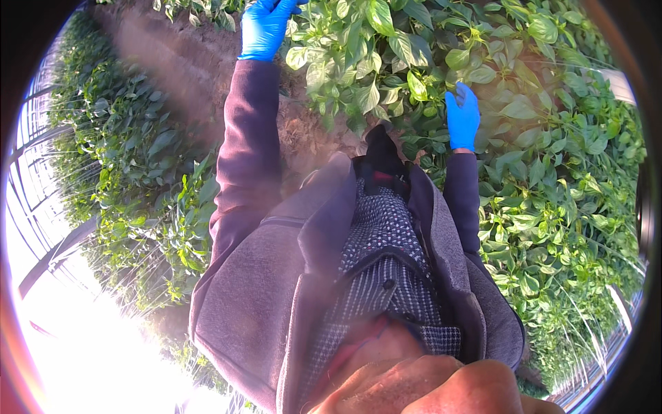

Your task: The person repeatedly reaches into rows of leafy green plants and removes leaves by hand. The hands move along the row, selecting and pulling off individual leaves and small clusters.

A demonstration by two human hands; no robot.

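Observation:
My left hand (266, 31), in a blue disposable glove, reaches to the top edge of the view beside the pepper plants (362, 57). Its fingertips are cut off by the frame, so whatever they may hold is hidden. Lower and to the right, my right hand (463, 118) wears the same kind of blue glove. It is just in front of broad green leaves (481, 75). The thumb stands a little apart from its bent fingers, and nothing shows between them.
Bare soil (201, 72) runs as a path between the plants ahead and a dense row (129, 124) on the left. More foliage (538, 222) fills the right side. Thin strings (584, 321) rise among the plants. A dark shoe (382, 145) stands on the ground before me.

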